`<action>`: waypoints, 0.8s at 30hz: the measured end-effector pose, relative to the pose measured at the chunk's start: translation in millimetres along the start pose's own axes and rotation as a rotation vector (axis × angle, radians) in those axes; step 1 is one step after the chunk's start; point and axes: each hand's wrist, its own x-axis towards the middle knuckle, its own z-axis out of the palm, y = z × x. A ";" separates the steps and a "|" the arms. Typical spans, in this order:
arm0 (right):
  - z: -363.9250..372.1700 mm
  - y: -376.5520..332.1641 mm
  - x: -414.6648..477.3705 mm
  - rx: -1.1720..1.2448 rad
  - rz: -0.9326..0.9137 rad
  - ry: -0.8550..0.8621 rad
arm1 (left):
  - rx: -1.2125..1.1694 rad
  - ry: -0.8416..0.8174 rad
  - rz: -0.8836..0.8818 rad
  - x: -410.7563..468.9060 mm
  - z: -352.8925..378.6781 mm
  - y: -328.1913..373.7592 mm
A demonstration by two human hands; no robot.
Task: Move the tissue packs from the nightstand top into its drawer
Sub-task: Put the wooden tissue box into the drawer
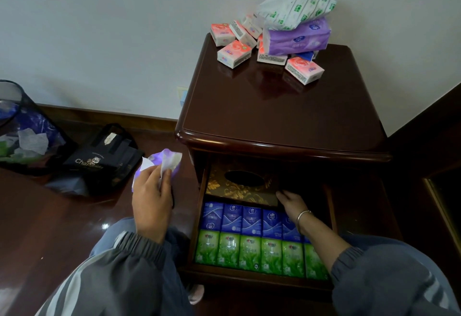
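Observation:
On the dark wooden nightstand top, at the back, lies a heap of tissue packs: several small pink packs, a large purple pack and a white-and-green pack on top. The open drawer holds a row of blue packs, a row of green packs and a dark gold-patterned tissue box behind them. My right hand reaches into the drawer beside the box's right end; its fingers are partly hidden. My left hand grips a crumpled purple-and-white wrapper left of the drawer.
A black mesh bin with rubbish stands at the far left on the dark floor. A black bag lies next to it. The white wall runs behind the nightstand, and dark furniture stands at the right.

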 end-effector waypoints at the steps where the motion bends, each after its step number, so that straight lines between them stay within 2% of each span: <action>1: 0.9 -1.5 -3.2 -0.028 -0.015 0.014 | -0.003 0.002 0.002 -0.1 1.6 0.5; 5: 1.9 -16.7 -20.9 -0.102 0.011 0.174 | -0.036 0.008 0.010 -2.8 1.3 5.5; 7: 2.2 -27.2 -43.7 0.145 0.059 0.233 | -0.052 0.041 0.073 -6.2 -7.0 11.6; 9: -1.9 -42.3 -77.0 0.350 0.035 0.149 | -0.065 0.097 0.240 -12.0 -19.4 22.6; 11: -9.5 -59.2 -115.4 0.371 -0.003 -0.069 | -0.113 0.097 0.483 -22.6 -30.6 38.2; 13: -19.8 -75.1 -150.1 0.369 -0.019 -0.325 | -0.160 0.016 0.715 -39.8 -39.1 59.1; 15: -30.9 -84.6 -173.2 0.361 -0.046 -0.476 | -0.158 -0.097 0.904 -60.4 -43.4 80.9; 18: -47.5 -85.6 -193.5 0.349 -0.057 -0.515 | -0.130 -0.198 1.085 -88.2 -43.0 107.4; 24: -71.2 -34.5 -201.5 0.476 0.029 -0.388 | -0.122 -0.228 1.225 -119.7 -25.4 125.6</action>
